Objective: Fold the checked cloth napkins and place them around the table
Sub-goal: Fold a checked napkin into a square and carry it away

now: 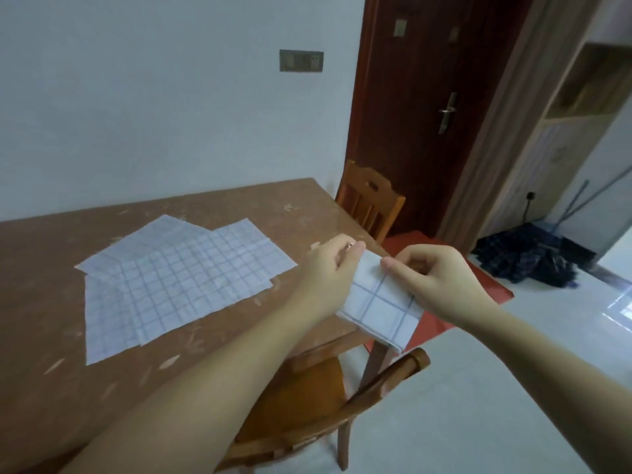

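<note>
Several checked napkins (pixel 178 278) lie flat and overlapping on the table (pixel 51 388), whose brown cover bears a pale leaf print. The table stands against a plain white wall (pixel 136 97) that carries a grey switch plate (pixel 301 60). To the right is a dark red-brown door (pixel 410 165) with a metal handle (pixel 448 111), and a red mat (pixel 485 282) lies on the glossy pale floor (pixel 478 388). One wooden chair (pixel 369 200) stands at the table's far end, and a second chair (pixel 307 398) is tucked in below the arms. A folded napkin (pixel 383 313) is held in the air over the table's right edge. The left hand (pixel 333 268) pinches its upper left corner with curled fingers; the right hand (pixel 441 278) pinches its upper edge between thumb and fingers. The cloth is thin and white with grey-blue grid lines, folded into a layered rectangle.
</note>
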